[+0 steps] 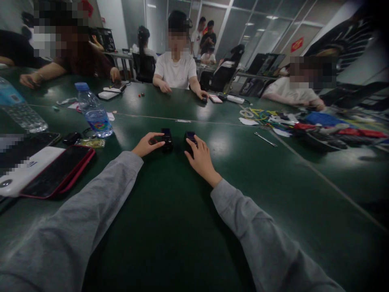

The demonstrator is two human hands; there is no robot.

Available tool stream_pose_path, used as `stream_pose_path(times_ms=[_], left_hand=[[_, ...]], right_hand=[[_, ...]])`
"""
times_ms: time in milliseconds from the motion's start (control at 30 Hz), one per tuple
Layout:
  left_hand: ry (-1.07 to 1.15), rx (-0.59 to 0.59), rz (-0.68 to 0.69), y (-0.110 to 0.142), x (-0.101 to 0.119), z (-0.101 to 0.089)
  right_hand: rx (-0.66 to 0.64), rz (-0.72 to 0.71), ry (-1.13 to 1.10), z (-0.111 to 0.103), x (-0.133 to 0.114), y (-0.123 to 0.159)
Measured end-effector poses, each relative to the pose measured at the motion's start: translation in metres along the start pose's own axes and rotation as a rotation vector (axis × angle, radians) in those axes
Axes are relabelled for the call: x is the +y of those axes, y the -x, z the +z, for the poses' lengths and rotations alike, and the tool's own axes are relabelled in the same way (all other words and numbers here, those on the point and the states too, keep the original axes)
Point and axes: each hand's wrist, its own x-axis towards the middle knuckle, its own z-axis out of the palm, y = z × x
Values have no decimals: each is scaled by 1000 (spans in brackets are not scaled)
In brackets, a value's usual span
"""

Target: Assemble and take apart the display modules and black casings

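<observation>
My narrowly open left hand [148,144] touches one black device [167,139]; my loosely open right hand [203,156], another handset [190,135]. Light pressure suits, inside the desk's [170,227] edges.

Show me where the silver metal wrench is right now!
In the head view, the wrench lies on the dark green table, right of the person's right hand, just this side of the tangled, many-coloured cables.

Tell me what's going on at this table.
The left hand touches the left side of a small black device on the green table. The right hand is on a second black device, a little apart from the first. A water bottle stands off to the left, and a wrench lies to the right.
</observation>
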Motion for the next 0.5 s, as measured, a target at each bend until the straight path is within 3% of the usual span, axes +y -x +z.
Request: stream_pose_path(times_ms=[500], left_hand=[[-15,-121,8,0,2,-1]], right_hand=[[2,72,-173,4,8,-1]])
